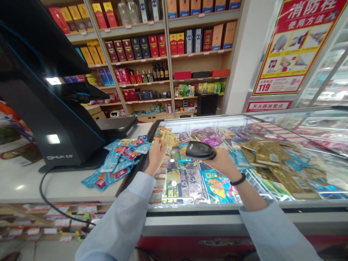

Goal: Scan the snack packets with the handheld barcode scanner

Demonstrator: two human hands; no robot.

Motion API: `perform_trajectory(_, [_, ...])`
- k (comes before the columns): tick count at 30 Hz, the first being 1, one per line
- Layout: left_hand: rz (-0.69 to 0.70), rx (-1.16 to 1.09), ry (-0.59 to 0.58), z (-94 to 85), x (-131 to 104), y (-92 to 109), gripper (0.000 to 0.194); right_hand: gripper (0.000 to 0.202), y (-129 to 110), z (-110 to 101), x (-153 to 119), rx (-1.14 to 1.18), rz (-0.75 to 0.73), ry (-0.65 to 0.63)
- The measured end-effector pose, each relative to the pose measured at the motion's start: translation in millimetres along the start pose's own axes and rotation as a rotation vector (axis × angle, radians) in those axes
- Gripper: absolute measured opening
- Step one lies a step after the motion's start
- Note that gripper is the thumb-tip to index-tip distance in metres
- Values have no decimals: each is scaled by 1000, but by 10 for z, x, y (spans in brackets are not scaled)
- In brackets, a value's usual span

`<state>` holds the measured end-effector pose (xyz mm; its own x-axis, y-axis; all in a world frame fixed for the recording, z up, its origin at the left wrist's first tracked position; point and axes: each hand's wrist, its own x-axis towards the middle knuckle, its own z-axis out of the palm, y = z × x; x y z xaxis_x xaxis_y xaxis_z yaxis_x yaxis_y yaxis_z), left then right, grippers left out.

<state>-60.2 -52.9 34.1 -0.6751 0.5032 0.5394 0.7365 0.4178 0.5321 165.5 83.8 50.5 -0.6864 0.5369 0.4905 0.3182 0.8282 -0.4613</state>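
Note:
My left hand is closed on a small gold snack packet, held over the left end of the glass-topped freezer. A black barcode scanner is gripped in my right hand, its head pointing left toward the packet. A black band circles my right wrist. To the left of my left hand, a loose heap of blue and red snack packets lies on the white counter. Right of the scanner, a pile of larger gold packets rests on the freezer's glass, mixed with several blue ones.
A black checkout terminal stands on the white counter at left, its cable hanging over the front edge. The glass-topped freezer spans the middle and right. Behind it are shelves of boxed goods and a red-and-yellow poster.

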Motion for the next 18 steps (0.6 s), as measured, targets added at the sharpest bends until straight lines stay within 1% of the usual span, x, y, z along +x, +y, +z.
perform_trajectory(18, [-8,-58,40,3,17,-25,25,27,59,63,10,-24,-16,23])
